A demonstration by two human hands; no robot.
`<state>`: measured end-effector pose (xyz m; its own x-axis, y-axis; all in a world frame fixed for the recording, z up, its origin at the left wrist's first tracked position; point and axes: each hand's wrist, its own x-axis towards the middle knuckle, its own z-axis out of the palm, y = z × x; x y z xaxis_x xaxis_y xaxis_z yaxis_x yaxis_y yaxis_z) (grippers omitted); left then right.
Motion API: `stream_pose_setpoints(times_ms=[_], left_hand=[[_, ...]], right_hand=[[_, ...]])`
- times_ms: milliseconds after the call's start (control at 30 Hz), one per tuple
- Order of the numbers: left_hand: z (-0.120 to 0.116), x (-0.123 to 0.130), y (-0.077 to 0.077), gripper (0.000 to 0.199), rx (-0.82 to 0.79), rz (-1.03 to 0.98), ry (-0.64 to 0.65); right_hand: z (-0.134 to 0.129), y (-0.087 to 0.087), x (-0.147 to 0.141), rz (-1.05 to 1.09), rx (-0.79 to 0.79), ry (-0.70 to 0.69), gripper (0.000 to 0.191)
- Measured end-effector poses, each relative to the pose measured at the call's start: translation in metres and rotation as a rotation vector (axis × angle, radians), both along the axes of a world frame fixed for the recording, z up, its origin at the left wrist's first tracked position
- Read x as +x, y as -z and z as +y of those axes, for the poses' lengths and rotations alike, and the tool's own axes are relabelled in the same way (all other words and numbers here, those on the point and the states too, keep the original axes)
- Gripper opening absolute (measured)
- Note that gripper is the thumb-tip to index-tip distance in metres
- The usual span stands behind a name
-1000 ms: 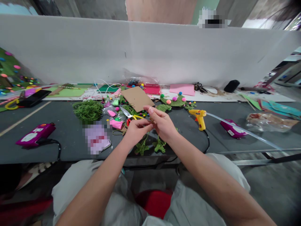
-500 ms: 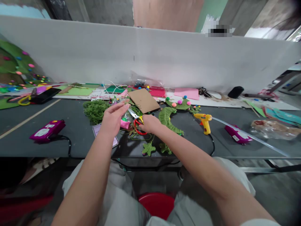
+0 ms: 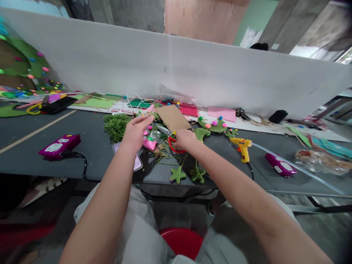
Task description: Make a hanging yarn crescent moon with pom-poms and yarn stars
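Observation:
My right hand [image 3: 184, 140] is closed on red-handled scissors [image 3: 174, 145], whose blades point up and left toward my other hand. My left hand [image 3: 136, 132] has its thumb and fingertips pressed together; anything between them is too small to make out. Beside it lies a tangle of green yarn [image 3: 117, 126]. Below the scissors are loose green strands, a pink piece [image 3: 150, 144] and a green star [image 3: 177, 175]. A brown cardboard square [image 3: 172, 117] lies just behind my right hand. Part of a green wrapped crescent [image 3: 201, 134] shows past my right wrist.
A yellow glue gun [image 3: 242, 148] stands to the right, near a purple box [image 3: 279, 165]. Another purple box [image 3: 59, 147] with a cable is at the left. A phone [image 3: 138, 163] lies under my left wrist. A white partition [image 3: 165, 62] runs behind the table.
The view has shifted slightly. My right hand, with the scissors, has moved a little toward the crescent and now covers more of it. My left fingertips have come closer together.

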<state>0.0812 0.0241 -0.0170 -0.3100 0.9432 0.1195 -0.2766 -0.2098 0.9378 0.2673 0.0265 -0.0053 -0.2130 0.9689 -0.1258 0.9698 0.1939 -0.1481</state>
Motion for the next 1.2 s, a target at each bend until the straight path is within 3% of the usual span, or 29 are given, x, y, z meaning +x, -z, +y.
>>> stream_pose_setpoints(times_ms=[200, 333, 433, 600, 1200], left_hand=[[0.006, -0.001, 0.005, 0.034, 0.085, 0.071, -0.078], [0.004, 0.003, 0.003, 0.033, 0.080, 0.109, -0.079], [0.002, 0.005, 0.000, 0.030, 0.080, 0.147, -0.080], [0.000, 0.008, -0.002, 0.027, 0.035, 0.218, -0.065], [0.003, 0.000, 0.004, 0.022, 0.098, 0.507, -0.034]], right_hand=[[-0.013, -0.024, 0.050, -0.083, 0.153, 0.094, 0.040], [-0.025, -0.022, 0.080, -0.055, 0.203, 0.066, 0.054], [-0.033, -0.018, 0.091, 0.023, 0.224, 0.003, 0.053], [-0.043, -0.017, 0.088, 0.125, 0.249, -0.098, 0.046], [-0.042, -0.018, 0.065, 0.181, 0.254, -0.095, 0.044]])
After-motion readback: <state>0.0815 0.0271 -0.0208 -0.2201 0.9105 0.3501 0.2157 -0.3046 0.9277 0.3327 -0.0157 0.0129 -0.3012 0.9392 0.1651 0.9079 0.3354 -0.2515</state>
